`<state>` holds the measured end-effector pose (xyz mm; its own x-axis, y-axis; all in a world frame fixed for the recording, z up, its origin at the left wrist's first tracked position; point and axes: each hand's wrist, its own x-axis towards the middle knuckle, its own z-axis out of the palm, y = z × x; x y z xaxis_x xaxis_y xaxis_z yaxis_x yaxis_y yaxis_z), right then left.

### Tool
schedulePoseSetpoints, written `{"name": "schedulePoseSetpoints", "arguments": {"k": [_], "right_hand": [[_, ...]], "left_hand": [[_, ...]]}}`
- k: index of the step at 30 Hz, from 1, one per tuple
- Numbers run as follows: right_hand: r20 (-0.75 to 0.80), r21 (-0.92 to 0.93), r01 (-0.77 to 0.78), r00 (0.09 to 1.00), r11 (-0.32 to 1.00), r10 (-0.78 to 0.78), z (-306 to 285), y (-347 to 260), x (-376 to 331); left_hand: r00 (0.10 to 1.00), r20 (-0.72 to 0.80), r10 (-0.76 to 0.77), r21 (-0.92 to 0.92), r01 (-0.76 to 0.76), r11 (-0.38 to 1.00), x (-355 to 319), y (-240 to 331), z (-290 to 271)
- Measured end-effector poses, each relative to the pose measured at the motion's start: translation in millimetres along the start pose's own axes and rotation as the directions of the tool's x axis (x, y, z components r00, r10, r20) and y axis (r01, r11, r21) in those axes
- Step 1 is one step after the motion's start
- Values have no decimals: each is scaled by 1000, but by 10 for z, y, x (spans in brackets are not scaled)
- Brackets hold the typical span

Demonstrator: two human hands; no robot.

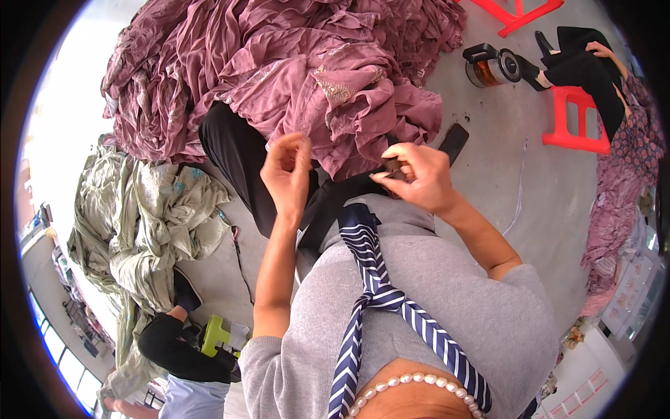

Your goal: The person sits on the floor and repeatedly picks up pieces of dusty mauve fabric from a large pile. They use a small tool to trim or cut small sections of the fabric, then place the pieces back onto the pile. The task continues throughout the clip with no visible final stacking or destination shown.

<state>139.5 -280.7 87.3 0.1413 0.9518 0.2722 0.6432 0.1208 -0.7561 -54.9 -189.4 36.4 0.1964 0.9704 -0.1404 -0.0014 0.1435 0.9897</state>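
Observation:
My left hand (286, 176) is raised over my lap with thumb and fingers pinched together; whatever it holds is too small to make out. To its right, my right hand (423, 180) is curled, thumb against forefinger, with a small dark thing between the fingers whose kind I cannot tell. Just beyond both hands lies a big heap of dusty-pink cloth (279, 66) with pale patterned patches, its near edge hanging down by my knees. My black-trousered leg (237, 164) reaches under the heap. A dark, flat, phone-like slab (455, 142) lies beside my right hand.
Pale green cloth (150, 223) is piled at left, near a seated person (185, 349) and a lime-green stool (215, 335). At right are a glass pot (494, 68), a red stool (574, 126) with another person seated, and a pale string (520, 188) on the floor.

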Motion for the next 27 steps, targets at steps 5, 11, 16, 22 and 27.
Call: {"name": "schedulePoseSetpoints", "arguments": {"k": [5, 11, 16, 22, 27], "right_hand": [[77, -225, 76, 995, 971, -60, 185, 279, -152], [147, 207, -336, 939, 919, 310, -14, 221, -57], [82, -42, -78, 993, 996, 81, -62, 136, -63], [174, -399, 91, 984, 912, -21, 145, 349, -120], [252, 370, -528, 849, 764, 465, -380, 319, 274]], "left_hand": [[956, 258, -137, 249, 71, 966, -225, -54, 73], [546, 748, 378, 319, -795, 517, 235, 686, 396], [240, 949, 205, 175, -941, 291, 600, 586, 430], [178, 969, 171, 132, -959, 252, 755, 374, 395], [435, 898, 65, 125, -395, 910, 877, 525, 553]]}}
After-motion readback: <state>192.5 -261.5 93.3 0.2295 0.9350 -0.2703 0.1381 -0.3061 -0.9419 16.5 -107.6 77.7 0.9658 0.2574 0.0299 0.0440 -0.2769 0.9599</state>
